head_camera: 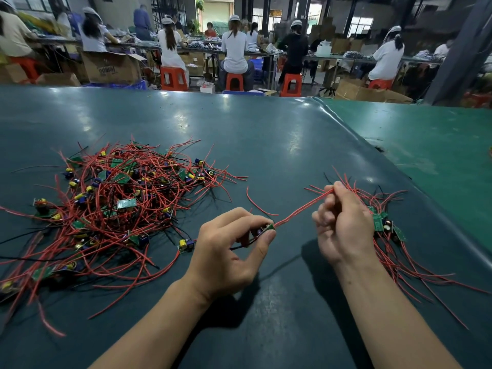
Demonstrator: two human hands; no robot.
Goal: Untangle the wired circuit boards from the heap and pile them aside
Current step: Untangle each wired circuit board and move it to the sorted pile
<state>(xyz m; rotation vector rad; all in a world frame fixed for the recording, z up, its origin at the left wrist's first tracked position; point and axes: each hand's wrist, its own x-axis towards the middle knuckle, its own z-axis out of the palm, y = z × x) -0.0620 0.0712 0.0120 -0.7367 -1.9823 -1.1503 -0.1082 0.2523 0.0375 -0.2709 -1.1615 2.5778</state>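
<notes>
Two hands stretch one board: left hand [234, 241] pinches the circuit board [267, 228], right hand [343, 222] grips its red wires [300, 210]; pulling steadily should straighten them.

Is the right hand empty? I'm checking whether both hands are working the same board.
No: the right hand pinches the red wires running from the circuit board that the left hand holds.
</notes>
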